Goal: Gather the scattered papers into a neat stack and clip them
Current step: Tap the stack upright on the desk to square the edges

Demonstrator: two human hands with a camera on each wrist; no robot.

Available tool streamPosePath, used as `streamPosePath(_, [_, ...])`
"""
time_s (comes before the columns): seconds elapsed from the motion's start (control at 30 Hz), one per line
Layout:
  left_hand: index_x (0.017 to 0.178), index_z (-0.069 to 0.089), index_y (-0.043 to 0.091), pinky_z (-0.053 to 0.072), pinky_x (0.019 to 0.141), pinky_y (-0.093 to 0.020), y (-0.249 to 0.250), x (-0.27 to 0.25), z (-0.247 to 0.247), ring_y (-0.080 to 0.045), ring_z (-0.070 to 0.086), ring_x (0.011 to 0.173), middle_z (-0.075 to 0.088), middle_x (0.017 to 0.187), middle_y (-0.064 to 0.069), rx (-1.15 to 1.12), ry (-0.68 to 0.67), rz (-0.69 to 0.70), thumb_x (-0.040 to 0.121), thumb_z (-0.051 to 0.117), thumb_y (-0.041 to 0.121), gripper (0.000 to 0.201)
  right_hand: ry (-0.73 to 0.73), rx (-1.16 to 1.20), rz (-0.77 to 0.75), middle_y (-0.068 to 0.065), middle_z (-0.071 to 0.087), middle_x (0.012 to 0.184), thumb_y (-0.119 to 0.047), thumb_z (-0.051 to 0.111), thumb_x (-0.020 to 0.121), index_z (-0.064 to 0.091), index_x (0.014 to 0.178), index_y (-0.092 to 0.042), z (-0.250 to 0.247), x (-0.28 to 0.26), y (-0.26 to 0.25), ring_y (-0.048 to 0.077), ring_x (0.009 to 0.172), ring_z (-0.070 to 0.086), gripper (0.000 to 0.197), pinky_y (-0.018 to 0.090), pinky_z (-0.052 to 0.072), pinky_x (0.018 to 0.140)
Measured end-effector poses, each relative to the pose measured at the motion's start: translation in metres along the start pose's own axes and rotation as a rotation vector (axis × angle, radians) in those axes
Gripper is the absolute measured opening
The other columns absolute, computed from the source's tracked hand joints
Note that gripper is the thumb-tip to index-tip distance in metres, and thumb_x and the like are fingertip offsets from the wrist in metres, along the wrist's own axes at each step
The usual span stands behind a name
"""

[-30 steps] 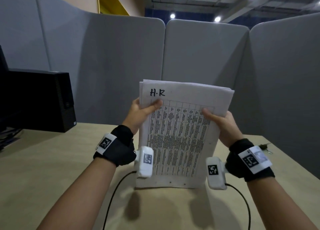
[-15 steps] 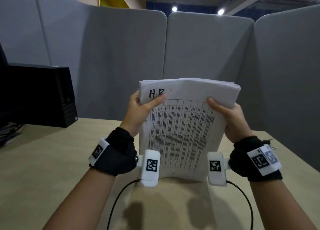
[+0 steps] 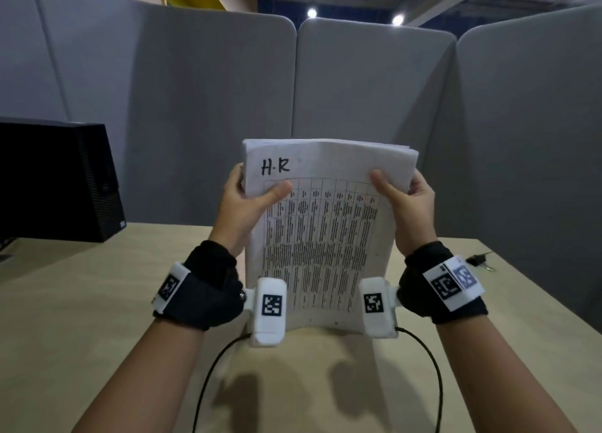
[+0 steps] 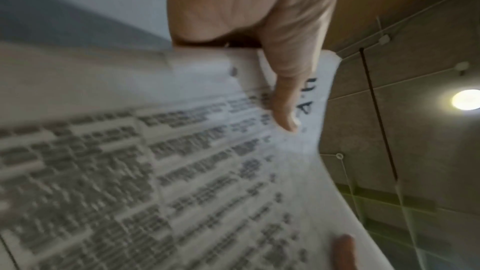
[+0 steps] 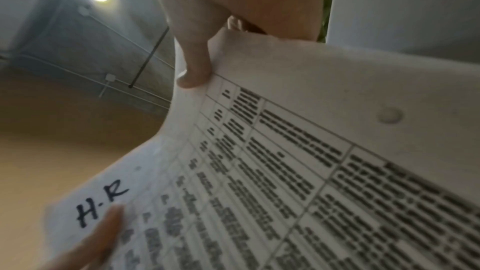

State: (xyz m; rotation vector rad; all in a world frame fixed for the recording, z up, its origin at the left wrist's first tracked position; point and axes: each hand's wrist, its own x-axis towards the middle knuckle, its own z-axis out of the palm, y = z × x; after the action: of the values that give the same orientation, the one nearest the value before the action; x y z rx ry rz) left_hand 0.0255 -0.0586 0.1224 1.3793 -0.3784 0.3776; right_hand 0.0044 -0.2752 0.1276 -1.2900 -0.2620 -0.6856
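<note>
A stack of white papers (image 3: 322, 237) with a printed table and "H·R" handwritten at its top left stands upright, lifted just above the wooden desk (image 3: 81, 318). My left hand (image 3: 241, 204) grips its upper left edge, thumb on the front sheet. My right hand (image 3: 404, 201) grips the upper right edge the same way. The left wrist view shows the left thumb pressed on the papers (image 4: 182, 171). In the right wrist view the right thumb pinches the papers (image 5: 311, 171). A black binder clip (image 3: 479, 259) lies on the desk at the far right.
A black computer case (image 3: 62, 181) stands at the back left of the desk. Grey partition panels (image 3: 358, 90) enclose the desk on three sides. Black cables (image 3: 433, 367) run from the wrist cameras toward me.
The stack has risen off the desk, where its bottom edge rested a second ago. Both hands have slid higher and hold it nearer its top corners.
</note>
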Motion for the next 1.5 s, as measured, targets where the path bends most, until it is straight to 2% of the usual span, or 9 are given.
streamPosePath(0.4, [0.117,0.063,0.014,0.052,0.07,-0.014,0.013,0.015,0.008,0.003,0.062,0.078,0.065,0.092,0.009,0.017,0.132,0.255,0.092,0.055,0.025,0.028,0.046,-0.095,-0.133,-0.01,0.066,0.089,-0.044,0.055,0.077,0.067,0.1,-0.019,0.006,0.008,-0.012,-0.002,0.073,0.062,0.036,0.019,0.054,0.066])
streamPosePath(0.6, [0.121,0.06,0.008,0.043,0.074,0.001,0.002,0.009,0.014,0.001,0.056,0.071,0.069,0.094,-0.001,0.266,0.243,0.578,0.09,0.058,0.022,0.035,0.216,-0.171,-0.314,-0.02,0.064,0.101,-0.008,0.054,0.092,0.057,0.121,0.005,0.019,-0.001,0.002,-0.015,0.087,0.061,0.032,0.014,0.051,0.083])
streamPosePath(0.7, [0.118,0.058,0.03,0.049,0.095,-0.022,0.005,0.012,0.008,-0.001,0.062,0.101,0.061,0.126,-0.01,0.102,0.125,0.365,0.093,0.045,0.04,0.03,0.22,-0.142,-0.248,-0.02,0.063,0.095,-0.017,0.046,0.096,0.06,0.117,0.005,0.012,0.006,-0.003,-0.017,0.073,0.058,0.033,0.007,0.047,0.067])
streamPosePath(0.77, [0.116,0.058,0.033,0.052,0.09,-0.035,0.007,0.012,0.005,-0.014,0.064,0.099,0.067,0.11,-0.004,-0.023,0.059,0.194,0.099,0.031,0.041,0.032,0.205,-0.152,-0.213,-0.018,0.063,0.077,-0.022,0.044,0.097,0.069,0.099,-0.008,0.008,0.01,-0.008,-0.01,0.062,0.055,0.028,0.012,0.045,0.06])
streamPosePath(0.87, [0.114,0.061,0.024,0.053,0.079,-0.036,0.01,0.014,0.005,-0.017,0.064,0.087,0.066,0.093,-0.004,-0.061,0.047,0.115,0.101,0.026,0.042,0.042,0.18,-0.156,-0.18,-0.015,0.059,0.062,-0.021,0.046,0.097,0.066,0.073,-0.018,0.008,0.012,-0.015,-0.002,0.057,0.051,0.031,0.018,0.044,0.056])
streamPosePath(1.0, [0.117,0.051,0.024,0.058,0.076,-0.03,0.0,0.013,-0.001,-0.015,0.066,0.096,0.062,0.109,-0.005,-0.091,-0.101,0.118,0.069,0.053,0.075,0.069,0.113,-0.118,-0.112,-0.005,0.058,0.078,-0.025,0.049,0.094,0.066,0.087,-0.019,0.003,0.016,-0.024,0.001,0.064,0.052,0.02,0.02,0.046,0.061])
streamPosePath(1.23, [0.092,0.066,0.018,0.054,0.065,-0.014,-0.029,-0.003,-0.012,-0.003,0.07,0.079,0.075,0.082,0.012,-0.018,-0.216,0.018,0.043,0.08,0.042,0.057,-0.186,-0.964,-0.211,-0.001,0.063,0.1,-0.028,0.084,0.062,0.063,0.112,-0.025,-0.004,0.021,-0.062,0.013,0.091,0.058,0.055,0.031,0.051,0.088])
streamPosePath(1.4, [0.086,0.066,0.018,0.054,0.06,-0.015,-0.029,-0.003,-0.003,-0.001,0.069,0.071,0.073,0.074,0.015,0.022,-0.188,0.02,0.069,0.075,0.007,0.022,-0.42,-1.859,-0.159,-0.001,0.062,0.101,-0.05,0.078,0.06,0.059,0.103,-0.03,0.035,0.03,-0.099,0.021,0.102,0.054,0.051,0.052,0.02,0.108])
streamPosePath(1.5, [0.085,0.067,0.018,0.055,0.06,-0.018,-0.029,-0.005,0.005,-0.003,0.07,0.07,0.073,0.073,0.013,0.026,-0.177,0.023,0.073,0.072,-0.004,0.025,-0.641,-1.837,-0.178,-0.006,0.059,0.092,-0.045,0.08,0.059,0.058,0.096,-0.031,0.067,0.033,-0.091,0.017,0.09,0.049,0.045,0.049,0.026,0.106])
